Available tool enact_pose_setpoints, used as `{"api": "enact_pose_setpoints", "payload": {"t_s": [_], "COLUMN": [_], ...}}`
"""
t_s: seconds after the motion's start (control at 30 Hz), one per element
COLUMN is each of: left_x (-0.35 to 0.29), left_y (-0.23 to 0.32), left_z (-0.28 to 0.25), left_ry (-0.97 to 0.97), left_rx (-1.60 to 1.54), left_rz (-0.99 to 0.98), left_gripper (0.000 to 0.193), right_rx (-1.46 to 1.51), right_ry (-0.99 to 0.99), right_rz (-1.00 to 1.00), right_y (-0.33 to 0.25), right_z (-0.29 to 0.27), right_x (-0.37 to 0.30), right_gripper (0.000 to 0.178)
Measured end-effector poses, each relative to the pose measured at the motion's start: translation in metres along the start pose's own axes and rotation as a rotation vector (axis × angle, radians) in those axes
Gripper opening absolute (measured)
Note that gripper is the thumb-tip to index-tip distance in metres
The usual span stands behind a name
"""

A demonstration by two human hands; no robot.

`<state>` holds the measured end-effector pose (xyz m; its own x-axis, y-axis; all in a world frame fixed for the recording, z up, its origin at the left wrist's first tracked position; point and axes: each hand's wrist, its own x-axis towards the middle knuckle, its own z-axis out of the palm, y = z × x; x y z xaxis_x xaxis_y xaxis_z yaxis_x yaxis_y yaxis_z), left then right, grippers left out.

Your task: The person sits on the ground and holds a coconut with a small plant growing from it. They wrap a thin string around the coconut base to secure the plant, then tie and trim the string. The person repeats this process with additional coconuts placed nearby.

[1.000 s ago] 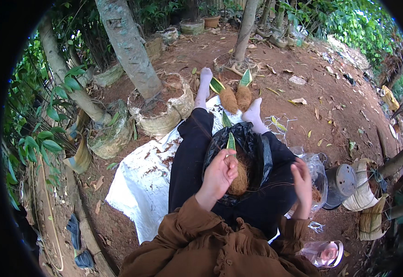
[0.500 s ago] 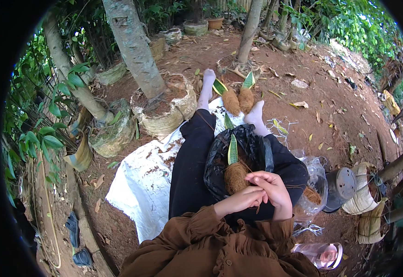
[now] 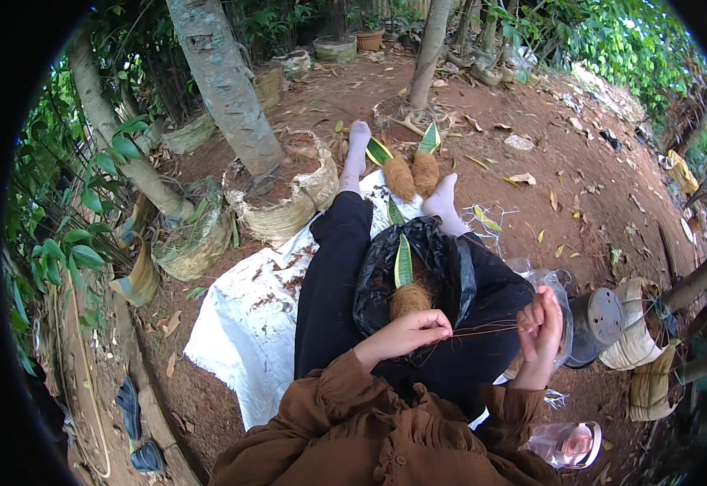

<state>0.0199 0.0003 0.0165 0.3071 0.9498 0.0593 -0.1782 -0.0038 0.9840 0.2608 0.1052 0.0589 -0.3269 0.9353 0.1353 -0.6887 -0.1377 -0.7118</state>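
Observation:
Between my legs a brown coconut-fibre ball (image 3: 409, 302) with one yellow-edged green leaf (image 3: 403, 261) stands at the opening of a black plastic bag (image 3: 368, 279). My left hand (image 3: 412, 332) lies against the ball's lower side, thumb and fingers pinched on a thin brown thread (image 3: 485, 330). Off to the right, my right hand (image 3: 541, 326) is raised with its fingers closed on the thread's other end. Several strands stretch taut between the hands. Part of the ball is hidden behind my left hand.
Two more leafed fibre balls, one left (image 3: 399, 178) and one right (image 3: 425, 174), sit between my feet. A white sheet (image 3: 236, 340) with soil crumbs lies under my legs. To my right are a clear plastic bag (image 3: 562, 296) and a dark pot (image 3: 600, 322). Sack planters (image 3: 285, 206) stand left.
My right hand has moved away to the right from my left hand, drawing the thread out between them. My left hand has shifted slightly left and up, over the ball's lower part.

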Motion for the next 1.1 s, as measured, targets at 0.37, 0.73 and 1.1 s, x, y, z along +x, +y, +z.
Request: {"api": "enact_pose_setpoints", "payload": {"t_s": [0.37,0.73,1.1], "left_x": [-0.003,0.003,0.023], "left_y": [0.002,-0.012,-0.05], "left_z": [-0.023,-0.025,-0.103], "left_ry": [0.456,0.664,0.865], "left_rx": [-0.58,-0.707,-0.3], "left_rz": [-0.014,0.168,-0.14], "left_gripper": [0.027,0.018,0.022], "right_rx": [0.3,0.432,-0.075], "right_ry": [0.113,0.241,0.187], "right_rz": [-0.189,-0.207,-0.103], "right_y": [-0.032,-0.041,-0.065], "right_z": [-0.029,-0.062,-0.069], "right_x": [-0.006,-0.007,-0.019], "right_gripper": [0.054,0.05,0.028]}}
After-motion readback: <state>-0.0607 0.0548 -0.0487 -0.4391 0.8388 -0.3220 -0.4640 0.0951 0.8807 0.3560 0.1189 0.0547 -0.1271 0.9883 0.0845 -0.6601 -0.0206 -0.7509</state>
